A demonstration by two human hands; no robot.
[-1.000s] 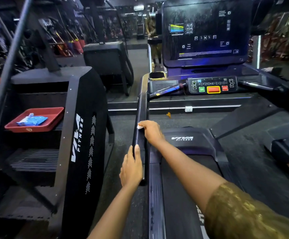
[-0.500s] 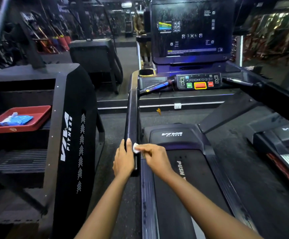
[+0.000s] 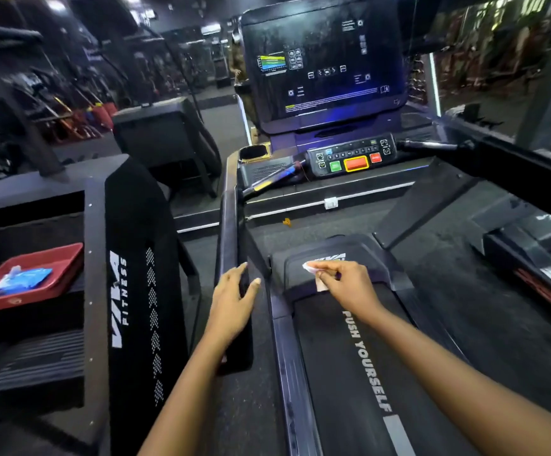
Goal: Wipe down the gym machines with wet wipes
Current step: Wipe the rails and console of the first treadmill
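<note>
Half a second earlier both hands were meeting at the near end of the treadmill's left handrail [image 3: 229, 232], the wipe pressed against it. Now the right hand [image 3: 346, 286] has left the rail and is hanging over the front cover [image 3: 359, 258] of the treadmill, just in front of the white logo. The left hand [image 3: 233, 301] is staying at the rail, but it is no longer wrapped around it.

The right arm is reaching forward from the lower right, the wrist slightly bent, the back of the hand facing up. Its grip is closed on the wet wipe [image 3: 312, 269]: thumb and fingertips are pinching the small white piece, and one corner is hanging down under the hand.

The left arm is coming up from the bottom centre. Its grip is loose and open, the fingers spread, with the thumb on one side of the rail end and the fingers on the other side.

On the stair machine [image 3: 129, 258] at the left, a red tray [image 3: 57, 281] is carrying a blue wipes packet [image 3: 21, 280], well apart from both hands.
</note>
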